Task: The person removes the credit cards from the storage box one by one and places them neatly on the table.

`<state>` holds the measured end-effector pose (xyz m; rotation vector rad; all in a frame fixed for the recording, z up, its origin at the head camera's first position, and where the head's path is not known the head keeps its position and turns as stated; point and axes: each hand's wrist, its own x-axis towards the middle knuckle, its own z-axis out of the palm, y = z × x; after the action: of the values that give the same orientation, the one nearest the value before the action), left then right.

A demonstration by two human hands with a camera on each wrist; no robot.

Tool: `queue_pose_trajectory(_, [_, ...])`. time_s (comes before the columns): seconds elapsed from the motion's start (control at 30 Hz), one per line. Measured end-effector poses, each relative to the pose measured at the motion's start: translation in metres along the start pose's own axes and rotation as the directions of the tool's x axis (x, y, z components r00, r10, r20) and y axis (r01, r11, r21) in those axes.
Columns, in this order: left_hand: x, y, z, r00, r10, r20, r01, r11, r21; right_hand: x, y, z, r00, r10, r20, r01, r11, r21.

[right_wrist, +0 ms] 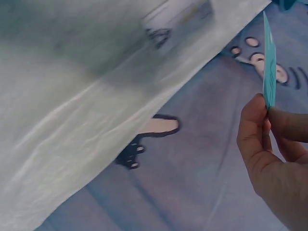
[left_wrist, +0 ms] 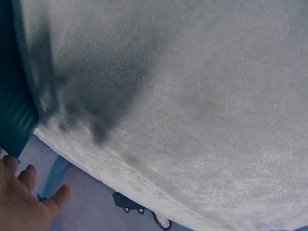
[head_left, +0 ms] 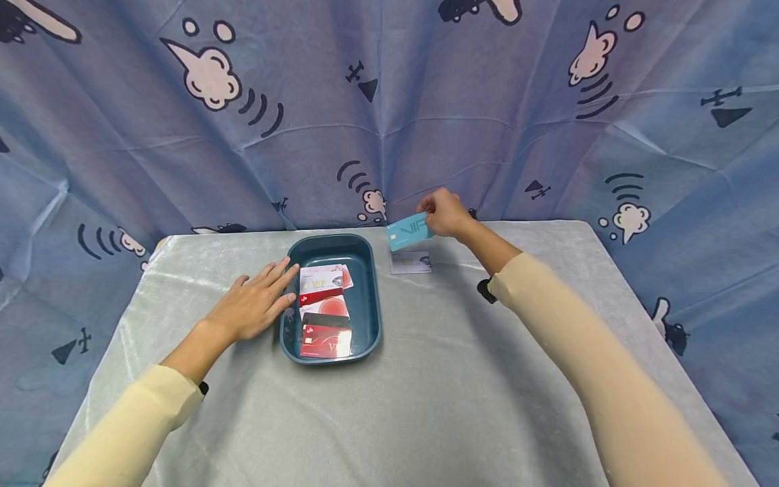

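Note:
Between thumb and fingers, my right hand [head_left: 446, 214] pinches a turquoise VIP card [head_left: 406, 232] by its edge, raised off the table. The right wrist view shows that turquoise card [right_wrist: 270, 62] nearly edge-on above the fingers. Just below it in the head view, a white card [head_left: 411, 262] lies flat on the cloth. My left hand [head_left: 258, 301] is spread with straight fingers against the left rim of a dark teal tray [head_left: 365, 297]. Inside the tray lie several overlapping cards, among them a red VIP card [head_left: 325, 343] and a white VIP card [head_left: 320, 281].
A pale grey cloth [head_left: 426, 392] covers the table. Behind its back edge hangs a blue patterned curtain [head_left: 341, 135], which also continues down both sides. The tray stands left of the middle, and the white card lies to its right near the back edge.

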<state>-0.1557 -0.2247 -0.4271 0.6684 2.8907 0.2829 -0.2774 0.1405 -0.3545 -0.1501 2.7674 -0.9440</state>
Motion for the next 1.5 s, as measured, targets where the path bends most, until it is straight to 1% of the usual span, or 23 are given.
queue_pose_trajectory(0.1, [0.000,0.000,0.000,1.000,-0.002,-0.002,0.002,1.000,-0.003,0.000,0.014,-0.002,1.000,0.021,-0.010,-0.021,1.000,-0.021])
queue_pose_trajectory(0.33, [0.002,-0.001,0.001,1.000,-0.019,0.021,0.019,1.000,-0.005,-0.003,0.045,-0.006,0.997,0.071,-0.013,-0.071,0.997,-0.037])
queue_pose_trajectory(0.53, [0.001,0.000,0.002,1.000,-0.019,0.015,0.019,1.000,0.001,-0.007,0.068,-0.009,0.993,0.111,0.026,-0.110,0.993,-0.042])
queue_pose_trajectory(0.7, [0.002,0.000,0.001,0.999,-0.027,0.027,0.027,1.000,0.006,-0.010,0.085,-0.010,0.992,0.117,0.039,-0.115,0.992,-0.043])
queue_pose_trajectory(0.93, [0.001,-0.001,0.001,0.999,-0.033,0.028,0.033,0.999,0.000,-0.010,0.100,-0.004,0.989,0.138,0.059,-0.137,0.990,-0.018])
queue_pose_trajectory(1.2, [0.003,-0.002,0.003,0.998,-0.045,0.045,0.045,0.999,-0.007,-0.009,0.117,0.005,0.986,0.164,0.030,-0.162,0.986,-0.043])
queue_pose_trajectory(1.37, [0.003,-0.003,0.003,0.998,-0.042,0.045,0.042,0.999,-0.005,-0.008,0.125,0.012,0.989,0.150,0.007,-0.149,0.986,-0.080])
queue_pose_trajectory(1.5, [0.003,-0.003,0.004,0.998,-0.041,0.045,0.042,0.999,-0.007,-0.008,0.130,0.017,0.990,0.139,0.000,-0.139,0.987,-0.083])
